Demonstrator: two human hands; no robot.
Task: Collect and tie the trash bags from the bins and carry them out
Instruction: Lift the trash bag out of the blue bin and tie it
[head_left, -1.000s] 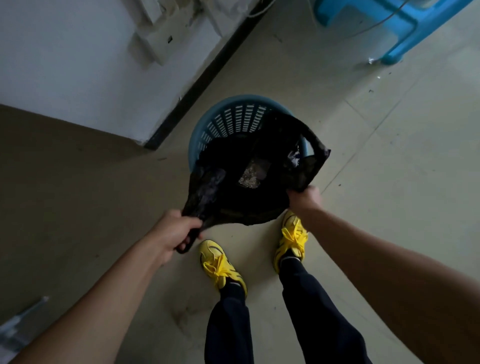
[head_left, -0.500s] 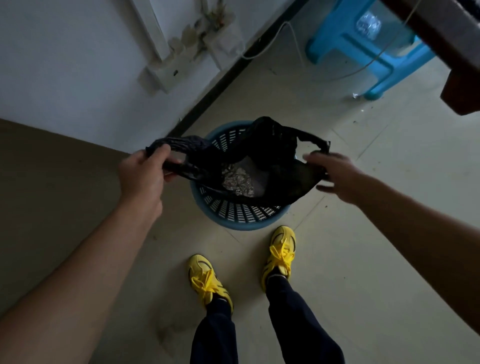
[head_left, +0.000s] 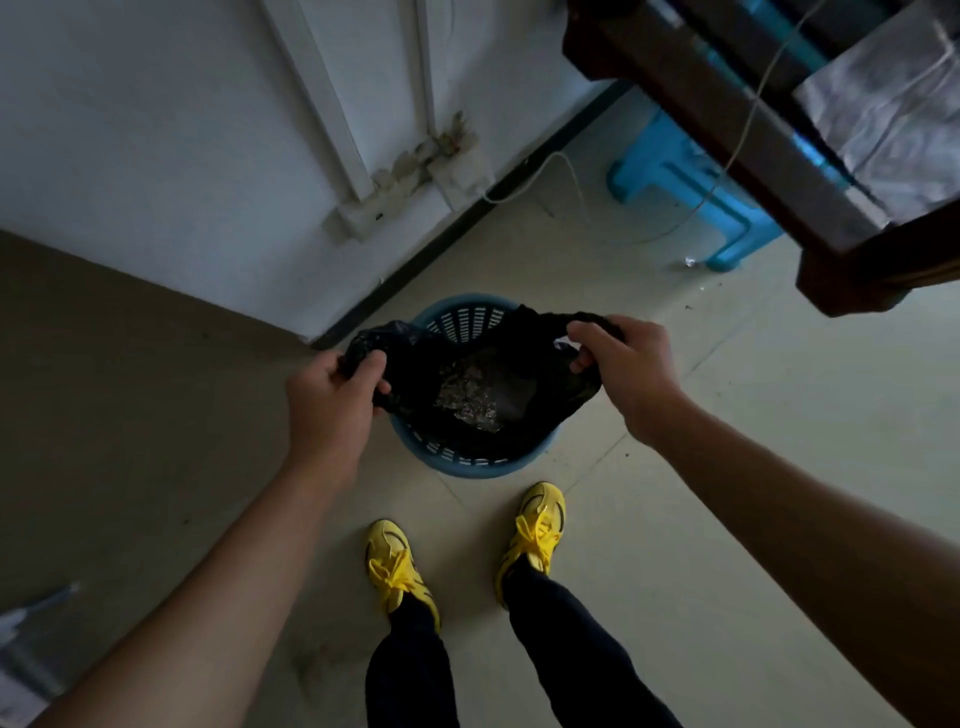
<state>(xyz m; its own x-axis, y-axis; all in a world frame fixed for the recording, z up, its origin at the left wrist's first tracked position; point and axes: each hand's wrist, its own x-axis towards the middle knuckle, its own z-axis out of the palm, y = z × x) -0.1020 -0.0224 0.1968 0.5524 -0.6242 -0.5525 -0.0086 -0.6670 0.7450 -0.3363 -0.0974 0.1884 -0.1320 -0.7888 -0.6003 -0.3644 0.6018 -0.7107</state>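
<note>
The blue bin (head_left: 470, 462) stands near the wall. The black trash bag (head_left: 498, 387) hangs open over it, holding crumpled waste. Left hand (head_left: 327, 400) and right hand (head_left: 626, 374) each clench one handle. Step: gathering. Next, probably: bring handles together and knot.

Dim indoor light, murky shadows lower left, wide-angle bending at edges.

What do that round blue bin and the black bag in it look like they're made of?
The blue bin looks like moulded plastic: uniform colour, with neat rows of slots in its wall. The black bag seems to be thin plastic film: it crumples and bunches where the left hand and right hand grip it.
</note>
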